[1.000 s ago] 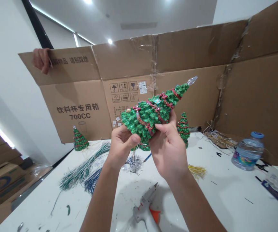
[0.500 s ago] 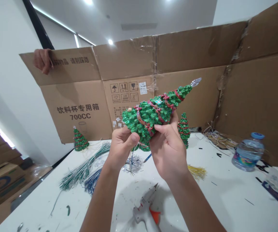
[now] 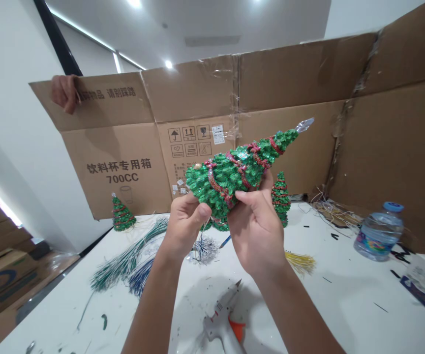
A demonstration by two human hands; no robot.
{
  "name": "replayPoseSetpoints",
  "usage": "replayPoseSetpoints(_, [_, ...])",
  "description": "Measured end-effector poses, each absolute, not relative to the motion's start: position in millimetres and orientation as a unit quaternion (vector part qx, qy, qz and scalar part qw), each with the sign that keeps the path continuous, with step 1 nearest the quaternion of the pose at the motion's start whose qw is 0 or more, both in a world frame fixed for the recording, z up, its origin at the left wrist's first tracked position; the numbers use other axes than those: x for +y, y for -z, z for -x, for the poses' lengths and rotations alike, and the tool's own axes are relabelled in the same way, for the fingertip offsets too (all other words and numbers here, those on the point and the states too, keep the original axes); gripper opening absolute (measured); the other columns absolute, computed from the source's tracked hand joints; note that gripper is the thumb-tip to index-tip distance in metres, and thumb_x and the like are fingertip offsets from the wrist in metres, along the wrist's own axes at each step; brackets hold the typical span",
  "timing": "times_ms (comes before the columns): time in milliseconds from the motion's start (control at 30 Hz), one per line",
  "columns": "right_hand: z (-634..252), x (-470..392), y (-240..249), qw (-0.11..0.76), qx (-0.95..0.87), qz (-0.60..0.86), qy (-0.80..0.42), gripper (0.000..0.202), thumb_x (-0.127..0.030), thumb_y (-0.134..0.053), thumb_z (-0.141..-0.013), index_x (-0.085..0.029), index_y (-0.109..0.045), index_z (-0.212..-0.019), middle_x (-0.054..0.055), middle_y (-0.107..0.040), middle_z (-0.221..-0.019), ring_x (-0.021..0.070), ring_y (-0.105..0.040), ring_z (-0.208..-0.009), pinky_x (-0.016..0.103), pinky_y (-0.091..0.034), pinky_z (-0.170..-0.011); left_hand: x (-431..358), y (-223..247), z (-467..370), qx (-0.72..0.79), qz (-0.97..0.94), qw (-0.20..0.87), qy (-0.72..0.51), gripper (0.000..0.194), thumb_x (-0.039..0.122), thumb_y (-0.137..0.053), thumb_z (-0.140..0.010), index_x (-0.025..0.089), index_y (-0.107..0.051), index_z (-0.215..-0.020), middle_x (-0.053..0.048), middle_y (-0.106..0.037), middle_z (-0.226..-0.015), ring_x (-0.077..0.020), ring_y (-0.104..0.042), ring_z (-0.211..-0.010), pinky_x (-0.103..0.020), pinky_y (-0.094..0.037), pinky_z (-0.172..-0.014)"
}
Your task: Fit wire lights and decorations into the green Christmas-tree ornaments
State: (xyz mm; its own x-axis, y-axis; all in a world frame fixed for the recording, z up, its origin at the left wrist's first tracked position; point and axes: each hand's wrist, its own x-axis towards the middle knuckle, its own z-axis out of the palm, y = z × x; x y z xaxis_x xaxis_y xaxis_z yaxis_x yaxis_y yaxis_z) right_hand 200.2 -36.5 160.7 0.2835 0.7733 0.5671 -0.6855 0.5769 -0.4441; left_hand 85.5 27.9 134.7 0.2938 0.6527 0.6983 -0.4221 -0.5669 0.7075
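A small green glittery Christmas tree [image 3: 242, 169] with red garland and a clear pointed tip is held tilted above the table, its tip toward the upper right. My left hand [image 3: 186, 226] pinches the base edge at the lower left. Around the underside of the tree's middle, my right hand [image 3: 258, 226] is closed, thumb on the near side. Below my hands a white glue gun [image 3: 222, 319] with an orange trigger lies on the table. Behind them is a silvery tinsel bundle [image 3: 205, 250], partly covered by my left hand.
Other small trees stand at the left [image 3: 122, 214] and behind my right hand [image 3: 281, 196]. Green wires [image 3: 127, 258], blue wires [image 3: 142, 278] and yellow wires [image 3: 301, 262] lie on the white table. A water bottle [image 3: 379, 233] stands right. Another person's hand [image 3: 65, 93] grips the cardboard wall [image 3: 289, 73].
The tree's tip has shifted slightly to the right and up. Both hands keep their hold on it, almost unmoved.
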Motion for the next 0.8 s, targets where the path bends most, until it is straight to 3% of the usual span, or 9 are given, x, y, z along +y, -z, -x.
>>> replayPoseSetpoints(267, [-203.3, -40.5, -163.7, 0.792, -0.38, 0.046, -0.475, 0.079, -0.015, -0.057, -0.087, -0.05, -0.04, -0.156, -0.003, -0.067, -0.143, 0.0254, -0.067, -0.125, 0.054, -0.057, -0.108, 26.8, -134.2, -87.2, 0.065, -0.673, 0.462, -0.574, 0.052, 0.062, -0.081, -0.086, 0.02, -0.084, -0.117, -0.015, -0.083, -0.109, -0.0303, -0.079, -0.1, -0.04, -0.064, -0.087])
replayPoseSetpoints(400, [-203.2, -41.0, -165.0, 0.794, -0.38, 0.055, -0.472, 0.078, -0.017, -0.056, -0.087, -0.049, -0.041, -0.156, -0.002, -0.068, -0.14, 0.0274, -0.066, -0.127, 0.058, -0.057, -0.107, 25.5, -134.2, -88.0, 0.069, -0.668, 0.468, -0.575, 0.054, 0.064, -0.083, -0.084, 0.02, -0.084, -0.115, -0.016, -0.082, -0.115, -0.0325, -0.078, -0.105, -0.042, -0.063, -0.091])
replayPoseSetpoints(533, [-202.6, -40.2, -165.1, 0.793, -0.385, 0.057, -0.468, 0.076, -0.018, -0.06, -0.086, -0.05, -0.043, -0.153, -0.002, -0.065, -0.145, 0.027, -0.064, -0.13, 0.058, -0.056, -0.11, 27.9, -132.8, -86.3, 0.087, -0.663, 0.466, -0.579, 0.056, 0.067, -0.083, -0.081, 0.02, -0.085, -0.111, -0.014, -0.083, -0.102, -0.0302, -0.078, -0.093, -0.039, -0.064, -0.08])
replayPoseSetpoints(667, [-201.6, -40.0, -164.2, 0.795, -0.397, 0.059, -0.455, 0.075, -0.021, -0.062, -0.086, -0.05, -0.043, -0.152, -0.002, -0.064, -0.146, 0.0268, -0.064, -0.13, 0.057, -0.055, -0.11, 29.4, -132.8, -84.2, 0.099, -0.668, 0.453, -0.582, 0.055, 0.069, -0.082, -0.081, 0.02, -0.085, -0.107, -0.01, -0.081, -0.089, -0.0209, -0.071, -0.07, -0.031, -0.056, -0.062])
replayPoseSetpoints(800, [-199.5, -40.7, -163.8, 0.795, -0.398, 0.037, -0.456, 0.079, -0.016, -0.061, -0.088, -0.049, -0.039, -0.156, -0.001, -0.065, -0.143, 0.0259, -0.064, -0.131, 0.054, -0.053, -0.113, 26.6, -135.4, -84.7, 0.084, -0.667, 0.46, -0.581, 0.053, 0.069, -0.081, -0.082, 0.021, -0.085, -0.104, -0.008, -0.078, -0.082, -0.0181, -0.068, -0.063, -0.029, -0.055, -0.059])
